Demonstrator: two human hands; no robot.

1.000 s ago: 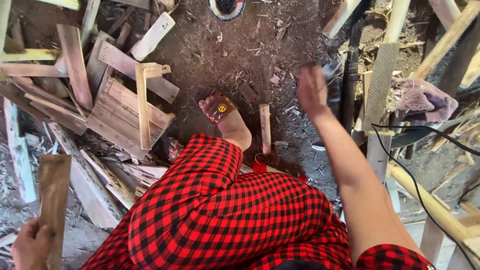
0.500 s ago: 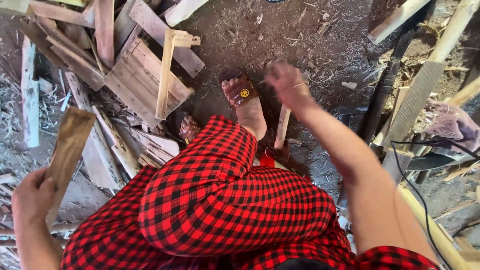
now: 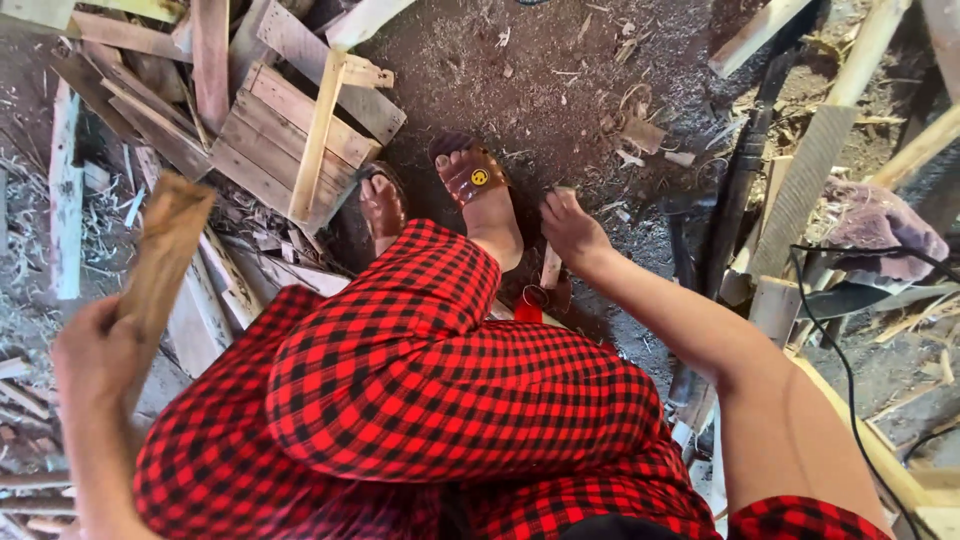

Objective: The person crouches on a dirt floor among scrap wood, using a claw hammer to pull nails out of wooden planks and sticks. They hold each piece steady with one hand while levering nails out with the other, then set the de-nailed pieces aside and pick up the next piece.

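Note:
My left hand (image 3: 95, 355) grips the lower end of a flat wooden plank (image 3: 165, 250) that points up and away at the left. My right hand (image 3: 570, 228) reaches down beside my sandalled foot (image 3: 478, 185) and closes its fingers on the top of a short wooden handle (image 3: 550, 268) standing on the dirt. A red piece (image 3: 530, 303) shows at the handle's base. My legs in red and black checked cloth (image 3: 420, 390) fill the middle of the view.
A heap of planks and a slatted wooden panel (image 3: 290, 130) lies at the upper left. Poles, a black pipe (image 3: 745, 160), a black cable (image 3: 850, 360) and a crumpled cloth (image 3: 880, 225) crowd the right. Brown dirt (image 3: 560, 70) with chips lies ahead.
My right hand came down and left from the far side to the handle beside my foot. My left hand lifted the plank higher into view.

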